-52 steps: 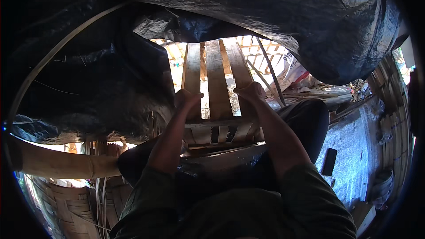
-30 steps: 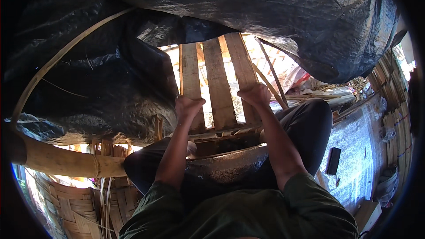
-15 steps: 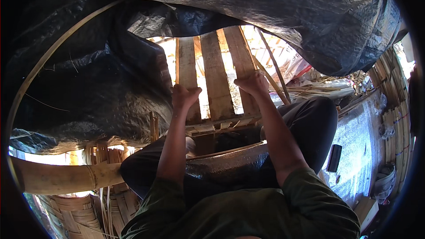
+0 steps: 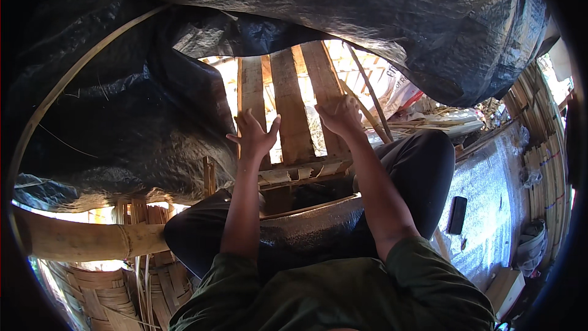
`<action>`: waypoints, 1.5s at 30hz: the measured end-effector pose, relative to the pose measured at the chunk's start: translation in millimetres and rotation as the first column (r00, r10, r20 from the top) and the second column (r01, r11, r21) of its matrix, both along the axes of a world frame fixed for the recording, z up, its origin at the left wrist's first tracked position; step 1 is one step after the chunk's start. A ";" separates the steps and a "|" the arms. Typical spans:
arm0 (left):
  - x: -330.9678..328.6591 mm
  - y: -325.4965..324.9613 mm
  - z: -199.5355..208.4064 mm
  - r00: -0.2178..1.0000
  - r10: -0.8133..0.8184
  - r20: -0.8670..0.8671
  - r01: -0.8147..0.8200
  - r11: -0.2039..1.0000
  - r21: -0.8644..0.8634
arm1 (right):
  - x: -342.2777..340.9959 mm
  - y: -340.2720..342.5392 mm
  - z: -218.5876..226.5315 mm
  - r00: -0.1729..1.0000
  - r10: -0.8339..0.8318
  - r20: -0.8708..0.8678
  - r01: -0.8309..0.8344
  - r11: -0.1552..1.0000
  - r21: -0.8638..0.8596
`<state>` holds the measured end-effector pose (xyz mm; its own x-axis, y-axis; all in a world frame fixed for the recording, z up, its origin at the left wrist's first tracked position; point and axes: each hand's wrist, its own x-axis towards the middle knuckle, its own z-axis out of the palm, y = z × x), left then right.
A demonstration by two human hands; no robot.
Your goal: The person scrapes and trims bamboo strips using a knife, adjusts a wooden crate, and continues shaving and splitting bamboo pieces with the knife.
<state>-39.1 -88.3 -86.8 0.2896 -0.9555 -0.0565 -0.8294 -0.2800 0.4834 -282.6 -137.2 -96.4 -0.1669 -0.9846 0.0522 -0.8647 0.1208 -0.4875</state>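
A slatted wooden panel of three pale planks rises away from my lap, joined by a crosspiece at its near end. My left hand is at the left plank, fingers and thumb spread, gripping nothing. Over the outer edge of the right plank is my right hand, its thumb stretched toward the middle and its fingers apart. Whether the right palm still touches the wood is hard to tell. Bright gaps show between the planks.
Black plastic sheeting hangs at left and overhead. A thick bamboo pole lies at left, above woven bamboo. On the right, a dark oblong object rests on a shiny silvery sheet. Thin sticks lean beyond the panel.
My left hand has opened from its hold on the left plank, fingers now spread. My right hand has loosened on the right plank. The view has shifted slightly.
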 end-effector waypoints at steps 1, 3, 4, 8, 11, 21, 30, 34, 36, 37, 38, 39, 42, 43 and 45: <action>-6.8 0.6 -3.7 0.969 -0.033 0.247 0.040 0.999 -0.023 | 4.0 1.3 1.2 0.998 0.003 -0.061 -0.007 0.998 -0.065; -29.7 1.5 -13.6 0.678 -0.004 0.735 0.156 0.978 -0.139 | 14.3 4.9 7.6 0.884 0.272 0.380 -0.117 0.917 -0.382; -42.3 3.1 -16.9 0.445 0.048 0.894 0.234 0.958 -0.168 | 20.2 6.8 13.2 0.734 0.380 0.562 -0.165 0.904 -0.395; -76.6 31.7 -7.7 -0.833 0.200 0.516 0.360 0.904 0.231 | 41.7 20.8 45.4 0.255 0.309 0.916 -0.333 0.918 -0.217; -86.8 61.9 11.8 -0.815 0.197 -0.544 0.245 0.969 -0.016 | 49.9 35.5 73.0 0.167 0.274 0.947 -0.522 0.840 -0.151; -56.5 66.8 20.3 -0.618 -0.241 -0.748 0.564 0.526 -0.636 | 66.1 71.5 109.5 0.079 0.253 0.964 -0.884 0.464 -0.050; -82.1 65.5 84.9 -0.303 -0.457 -0.836 0.613 0.578 -0.539 | -25.7 95.1 191.0 0.817 0.340 0.466 -0.306 0.940 -0.150; -94.6 62.7 89.8 -0.211 -0.461 -0.862 0.552 0.672 -0.494 | -140.5 95.9 213.3 0.860 0.441 0.258 -0.295 0.840 -0.455; -99.3 63.7 89.8 -0.137 -0.469 -0.873 0.525 0.713 -0.465 | -193.9 81.1 189.0 0.859 0.405 0.314 -0.180 0.813 -0.554; -101.8 64.8 89.6 -0.106 -0.457 -0.883 0.506 0.740 -0.444 | -218.3 74.3 167.1 0.887 0.201 0.416 -0.006 0.905 -0.424; -104.3 65.8 89.3 -0.069 -0.449 -0.891 0.490 0.763 -0.422 | -237.5 65.2 138.0 0.877 0.079 0.474 0.110 0.927 -0.359; -106.4 66.8 89.0 -0.062 -0.434 -0.899 0.473 0.780 -0.409 | -252.1 59.8 102.1 0.871 -0.097 0.481 0.231 0.946 -0.228; -108.4 68.3 87.9 -0.025 -0.411 -0.911 0.441 0.814 -0.379 | -278.6 67.7 -19.4 0.947 -0.303 0.101 0.300 0.953 0.052; -108.1 68.1 87.2 -0.040 -0.406 -0.913 0.440 0.813 -0.381 | -288.8 86.7 -56.8 0.980 -0.196 0.048 0.191 0.978 0.082; -106.4 67.0 84.9 -0.058 -0.390 -0.919 0.436 0.818 -0.375 | -295.4 102.6 -121.4 0.992 -0.115 -0.045 0.123 0.962 0.244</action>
<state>-145.5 -21.2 -1.8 -0.4844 -0.8707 0.0849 0.3599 -0.1099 0.9265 -578.0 -34.5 -217.8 -0.2859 -0.9408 -0.1823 -0.8506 0.3367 -0.4038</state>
